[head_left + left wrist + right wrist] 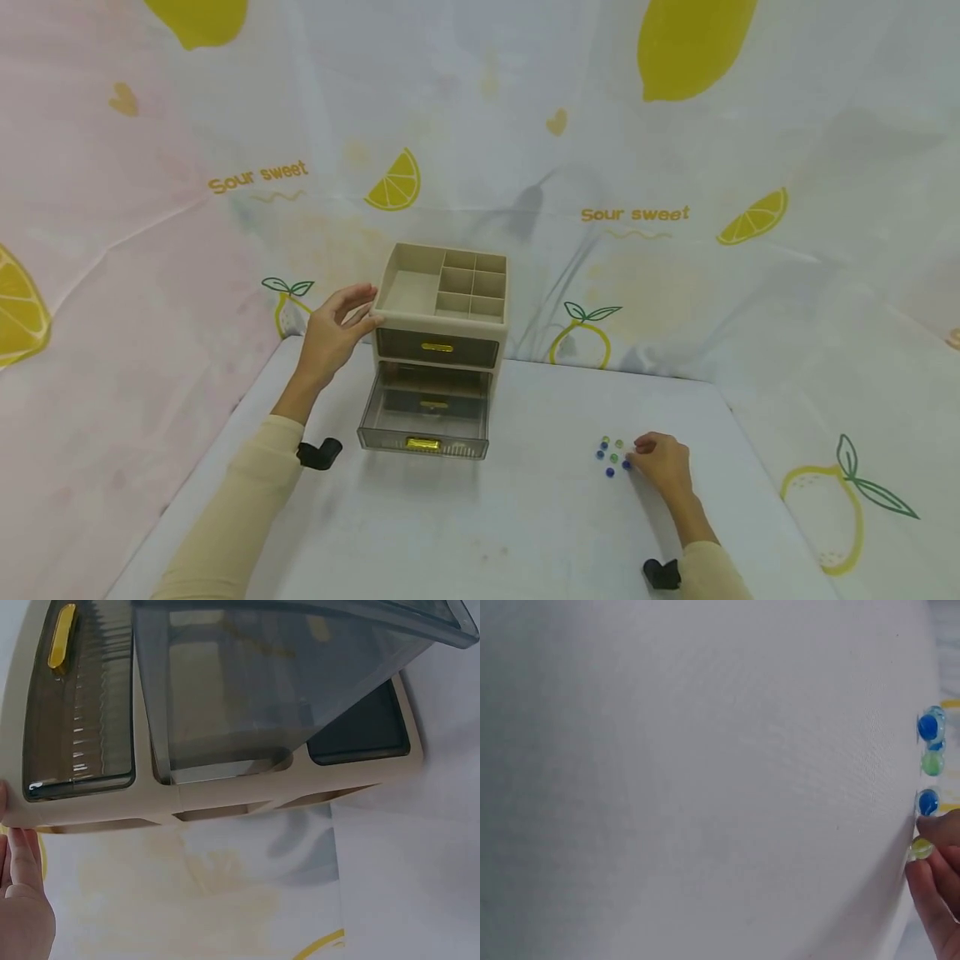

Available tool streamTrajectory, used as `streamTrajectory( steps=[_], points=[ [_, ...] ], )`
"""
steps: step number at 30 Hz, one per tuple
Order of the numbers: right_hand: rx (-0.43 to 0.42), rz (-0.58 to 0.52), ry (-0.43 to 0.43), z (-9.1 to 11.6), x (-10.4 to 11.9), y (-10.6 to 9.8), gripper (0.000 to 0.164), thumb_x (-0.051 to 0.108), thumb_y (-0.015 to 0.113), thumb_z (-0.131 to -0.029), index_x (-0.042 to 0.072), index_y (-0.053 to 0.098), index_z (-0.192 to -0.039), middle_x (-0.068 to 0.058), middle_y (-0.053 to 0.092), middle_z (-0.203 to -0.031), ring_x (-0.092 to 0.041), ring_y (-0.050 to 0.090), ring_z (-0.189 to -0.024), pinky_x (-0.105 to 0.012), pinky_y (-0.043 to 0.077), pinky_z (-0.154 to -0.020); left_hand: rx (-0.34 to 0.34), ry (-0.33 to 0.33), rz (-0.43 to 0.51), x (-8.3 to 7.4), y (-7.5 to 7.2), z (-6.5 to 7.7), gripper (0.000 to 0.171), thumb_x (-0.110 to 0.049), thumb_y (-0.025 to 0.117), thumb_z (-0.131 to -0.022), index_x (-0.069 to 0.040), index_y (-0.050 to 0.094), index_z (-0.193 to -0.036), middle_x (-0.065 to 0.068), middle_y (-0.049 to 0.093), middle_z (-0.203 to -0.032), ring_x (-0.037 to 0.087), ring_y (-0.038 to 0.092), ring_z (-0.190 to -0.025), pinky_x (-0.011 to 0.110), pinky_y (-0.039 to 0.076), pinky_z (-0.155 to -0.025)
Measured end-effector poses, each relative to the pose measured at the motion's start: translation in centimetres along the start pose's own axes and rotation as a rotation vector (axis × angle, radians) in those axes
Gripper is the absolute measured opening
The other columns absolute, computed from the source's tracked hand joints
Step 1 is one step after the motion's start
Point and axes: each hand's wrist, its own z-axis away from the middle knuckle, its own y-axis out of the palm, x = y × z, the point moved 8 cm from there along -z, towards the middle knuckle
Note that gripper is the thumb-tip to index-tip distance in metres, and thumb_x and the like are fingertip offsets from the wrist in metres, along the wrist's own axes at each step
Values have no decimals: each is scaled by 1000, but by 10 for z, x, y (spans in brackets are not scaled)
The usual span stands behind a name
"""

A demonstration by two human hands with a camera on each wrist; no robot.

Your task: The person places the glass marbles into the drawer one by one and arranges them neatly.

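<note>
Yellow-green glass marble (921, 848) pinched, the right hand (663, 465) should rise clear of blue glass marbles (611, 472) at nine o'clock, the left hand (332, 331) gripping the beige plastic drawer cabinet (411, 293).

Makeshift booth-like setting, lemon-print cloth walls (465, 100), "Sour sweet" lettering (635, 214), white table (547, 517)

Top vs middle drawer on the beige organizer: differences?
The top drawer is shut; the middle drawer is pulled out. The top drawer's front looks darker in the head view, the middle drawer's lighter. From above, the middle drawer's interior shows; the top drawer's doesn't. Both have smoky see-through fronts and a yellow handle.
</note>
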Motion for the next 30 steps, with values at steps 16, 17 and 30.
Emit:
streamTrajectory(
  steps=[16,17,30],
  points=[
    [-21,2,4,1,-7,1,15,2,75,-76,-3,72,-90,-9,71,-77,-25,65,-73,-37,55,-67,0,3,-1,-1,0,-1,51,9,68,-86,13,48,-133,29,50,-134,38,46,-130,34,45,-107],
    [-20,3,6,1,-7,1,15,2,75,-76,-3,72,-90,-8,71,-77,-25,65,-73,-36,54,-67,-2,1,-3,-1,0,-1,51,9,68,-86,13,48,-133,29,50,-134,38,46,-130,34,45,-107],
    [-26,-20,18,2,-6,-1,15,3,75,-77,-2,72,-91,-10,71,-79,-27,66,-76,-37,55,-67,8,-3,-2,2,0,-1,52,8,69,-86,13,47,-134,27,50,-135,37,46,-130,34,45,-107]
  ],
)
